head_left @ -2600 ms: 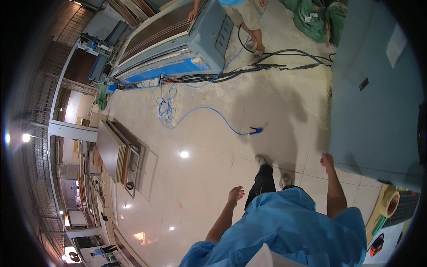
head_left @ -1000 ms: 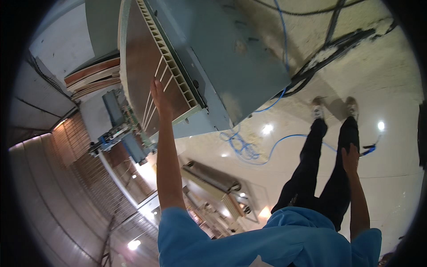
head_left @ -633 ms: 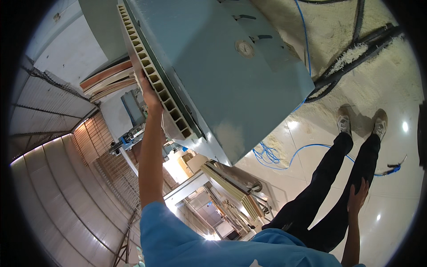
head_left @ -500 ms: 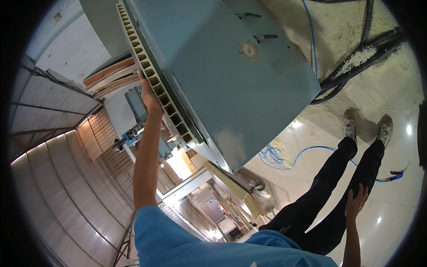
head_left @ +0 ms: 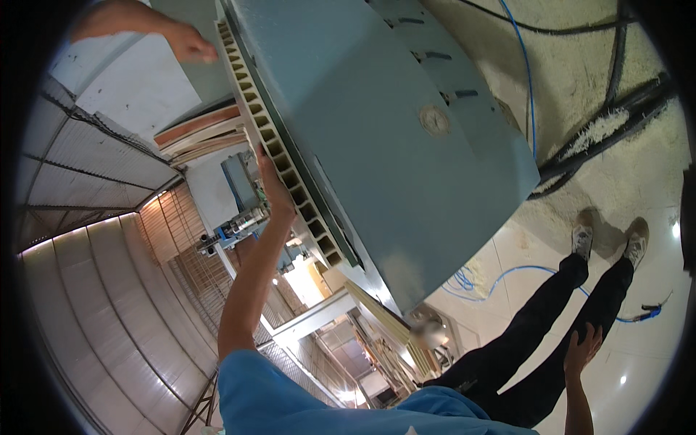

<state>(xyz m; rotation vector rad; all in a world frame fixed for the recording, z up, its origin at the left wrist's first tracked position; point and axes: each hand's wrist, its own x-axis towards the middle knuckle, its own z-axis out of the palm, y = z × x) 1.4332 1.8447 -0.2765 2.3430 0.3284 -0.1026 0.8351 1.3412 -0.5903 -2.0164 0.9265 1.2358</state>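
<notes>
My left hand (head_left: pixel 275 190) is stretched out and lies along the side of a hollow panel (head_left: pixel 265 119), close to its end with a row of open cells. Part of its fingers is hidden against the panel. The panel sits at the edge of a large grey-green machine housing (head_left: pixel 362 159). My right hand (head_left: pixel 583 349) hangs low over my dark trousers, holding nothing, its fingers apart. Across the panel, at the upper left, another person's hand (head_left: pixel 190 43) reaches toward the panel's far end, curled and seemingly not touching it.
A round gauge (head_left: pixel 435 121) and several black-handled levers sit on the housing. Black hoses (head_left: pixel 609 134) cross yellowish shavings on the floor. A blue air hose (head_left: pixel 522 269) runs past my legs to an air gun (head_left: pixel 647 312). Stacked boards (head_left: pixel 203 134) lie beyond the panel.
Another person's hand has come into view at the upper left. The panel, the housing and my left hand appear farther right and lower. My right hand stays by my leg.
</notes>
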